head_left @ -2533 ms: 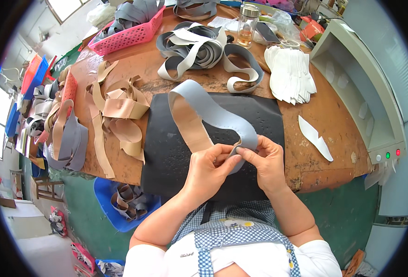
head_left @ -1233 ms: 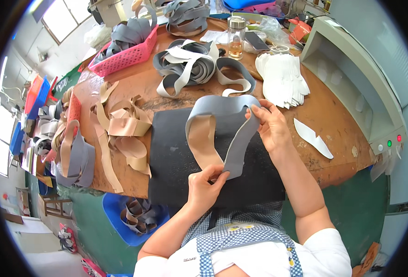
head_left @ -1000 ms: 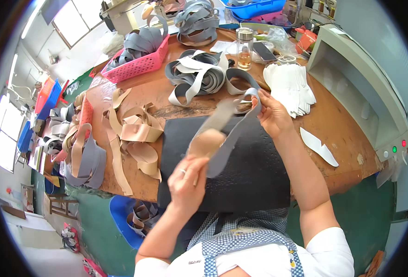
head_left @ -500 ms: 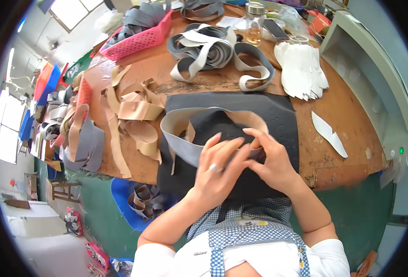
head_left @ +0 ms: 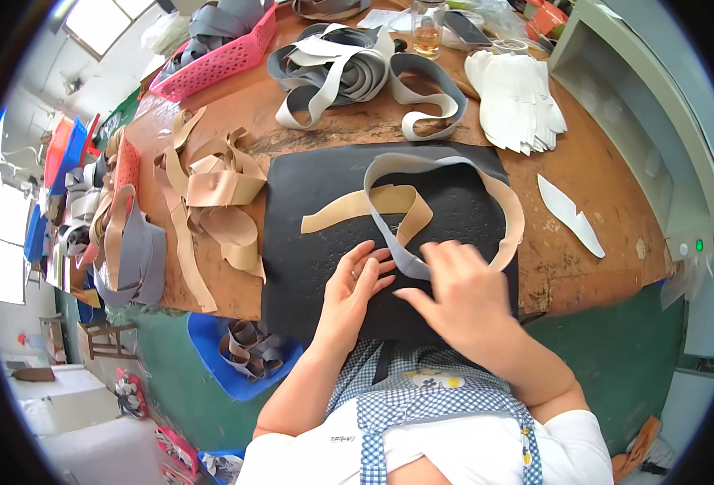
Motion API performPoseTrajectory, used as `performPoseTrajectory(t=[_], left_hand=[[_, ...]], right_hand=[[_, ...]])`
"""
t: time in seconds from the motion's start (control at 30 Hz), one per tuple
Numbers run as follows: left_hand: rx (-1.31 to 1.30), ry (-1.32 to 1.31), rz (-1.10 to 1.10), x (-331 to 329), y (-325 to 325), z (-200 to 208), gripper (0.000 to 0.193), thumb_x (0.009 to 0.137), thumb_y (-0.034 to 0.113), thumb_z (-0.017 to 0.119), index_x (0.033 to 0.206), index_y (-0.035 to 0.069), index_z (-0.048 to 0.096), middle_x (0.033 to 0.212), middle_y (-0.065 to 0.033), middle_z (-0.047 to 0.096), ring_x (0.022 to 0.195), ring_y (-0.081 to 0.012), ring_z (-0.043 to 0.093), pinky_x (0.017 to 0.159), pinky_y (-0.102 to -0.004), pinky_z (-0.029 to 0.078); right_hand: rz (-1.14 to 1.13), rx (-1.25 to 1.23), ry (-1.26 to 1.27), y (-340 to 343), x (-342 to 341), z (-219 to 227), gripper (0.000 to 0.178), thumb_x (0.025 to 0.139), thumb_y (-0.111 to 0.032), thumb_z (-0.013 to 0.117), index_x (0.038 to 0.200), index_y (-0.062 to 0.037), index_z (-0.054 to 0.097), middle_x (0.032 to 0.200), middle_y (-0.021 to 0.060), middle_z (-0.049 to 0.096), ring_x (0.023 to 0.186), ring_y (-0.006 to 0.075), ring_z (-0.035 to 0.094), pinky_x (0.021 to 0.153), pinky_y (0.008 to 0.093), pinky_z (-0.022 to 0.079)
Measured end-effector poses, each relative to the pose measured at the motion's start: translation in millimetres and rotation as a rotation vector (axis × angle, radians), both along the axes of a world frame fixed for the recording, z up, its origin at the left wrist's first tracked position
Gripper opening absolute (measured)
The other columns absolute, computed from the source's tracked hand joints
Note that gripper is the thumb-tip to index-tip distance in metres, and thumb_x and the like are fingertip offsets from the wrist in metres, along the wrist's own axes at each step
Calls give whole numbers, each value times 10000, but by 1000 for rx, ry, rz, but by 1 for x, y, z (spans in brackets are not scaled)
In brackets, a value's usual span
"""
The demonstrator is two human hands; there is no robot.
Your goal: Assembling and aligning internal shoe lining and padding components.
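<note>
A long band [head_left: 383, 222], grey on one face and tan on the other, stands on edge in a loop on the black mat [head_left: 308, 299]. A tan strip end [head_left: 349, 208] runs out from the loop leftward across the mat. My left hand [head_left: 350, 291] is left of the loop's near end, fingers apart and nothing in them. Over that near end is my right hand [head_left: 468, 295], thumb stretched out to the left. Its fingers are smeared by motion and cover part of the band, so I cannot see whether they grip it.
Tan strips [head_left: 226, 186] lie left of the mat, with a pink basket [head_left: 219, 61] of grey bands beyond. Coiled grey-white bands [head_left: 349, 73], white cut pieces [head_left: 517, 105] and a glass jar [head_left: 427, 31] sit farther back. A grey machine housing [head_left: 648, 121] borders the right.
The looped band has shifted right and turned, exposing the tan strip end on the mat. My hands have moved apart, the left one coming away from the band. The view has shifted slightly.
</note>
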State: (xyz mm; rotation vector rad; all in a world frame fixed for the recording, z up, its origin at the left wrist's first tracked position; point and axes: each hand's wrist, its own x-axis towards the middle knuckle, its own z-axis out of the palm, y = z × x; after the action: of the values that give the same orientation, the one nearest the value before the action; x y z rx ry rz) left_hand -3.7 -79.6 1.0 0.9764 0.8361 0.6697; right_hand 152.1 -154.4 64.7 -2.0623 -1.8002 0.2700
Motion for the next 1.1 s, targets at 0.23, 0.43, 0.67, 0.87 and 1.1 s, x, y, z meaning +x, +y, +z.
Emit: performPoseTrajectory(t=[0.23, 0.43, 0.67, 0.87, 1.1], left_hand=[[-170, -182, -33, -20, 14, -4, 352, 1042, 185, 454, 1329, -18, 469, 1366, -222, 520, 1250, -291, 548, 1044, -410, 467], [-309, -472, -175, -20, 27, 10, 373, 949, 137, 573, 1285, -14, 517, 1407, -298, 461, 1236, -384, 556, 1047, -497, 459], [-227, -507, -179, -22, 34, 10, 436, 951, 167, 611, 1335, 9, 477, 1261, -243, 592, 1150, -328, 623, 975, -462, 523], [-271, -485, -315, -26, 38, 11, 372, 950, 158, 621, 1272, -8, 538, 1168, -168, 649, 1088, -304, 653, 936, -395, 534], [-167, -508, -24, -23, 25, 26, 513, 783, -80, 631, 1282, -5, 535, 1167, -139, 642, 942, -191, 654, 793, -295, 528]], right_hand=[[195, 303, 386, 9, 10, -15, 153, 767, -106, 769, 823, -10, 664, 736, 80, 642, 689, 265, 617, 612, 358, 496], [343, 313, 668, 8, 20, -10, 142, 787, -82, 772, 855, 5, 682, 766, 93, 663, 708, 232, 628, 605, 328, 477], [273, 179, 815, 1, 29, -18, 135, 784, -24, 752, 869, 29, 662, 801, 107, 644, 759, 244, 602, 667, 330, 475], [388, 314, 783, 5, 32, -22, 179, 779, -41, 752, 900, 17, 632, 836, 117, 617, 818, 270, 583, 714, 359, 482], [359, 350, 718, 7, 27, -20, 242, 703, -53, 828, 848, -3, 641, 837, 89, 631, 812, 245, 590, 718, 347, 482]])
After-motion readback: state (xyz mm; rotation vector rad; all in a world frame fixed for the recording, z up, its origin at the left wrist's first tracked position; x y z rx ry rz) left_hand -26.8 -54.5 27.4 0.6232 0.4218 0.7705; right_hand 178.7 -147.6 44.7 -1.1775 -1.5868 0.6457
